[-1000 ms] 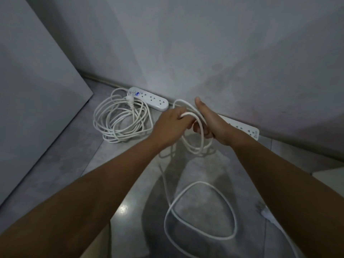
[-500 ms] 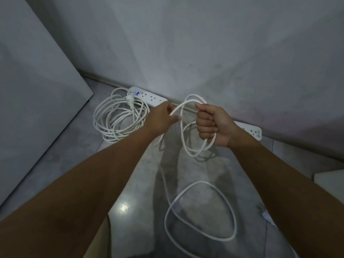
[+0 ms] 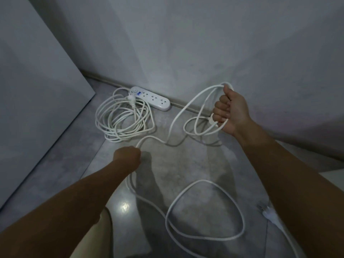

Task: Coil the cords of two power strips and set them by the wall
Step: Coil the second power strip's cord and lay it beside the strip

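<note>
Power strip [image 3: 150, 98], the only one in plain view, lies flat on the floor [image 3: 55, 164] with its long side against the foot of the wall [image 3: 204, 43]. It is white, with a round button at its left end and three socket groups along its top. Beside the button sits a small blue mark [image 3: 138, 93], too blurred to read. Just in front of the strip its coiled cord [image 3: 119, 125] rests in one loose pile of many turns, with a white plug [image 3: 131, 101] lying on top of the pile. A second, loose cord [image 3: 186, 107] runs between the two hands. The right hand [image 3: 230, 110] is raised near the wall, its fingers [image 3: 221, 108] curled tight round a bundle from which at least two loops hang. A small white shape shows under those fingers, but I cannot tell what it is. From the top of that fist one strand sags down to the left hand [image 3: 127, 159], which is closed into a fist round the cord, lower and nearer the camera. Below the left hand the cord drops to the floor and forms one wide open loop. A second plug [image 3: 268, 214] lies on the floor at lower right. One large grey panel [image 3: 28, 90] stands at the left.
</note>
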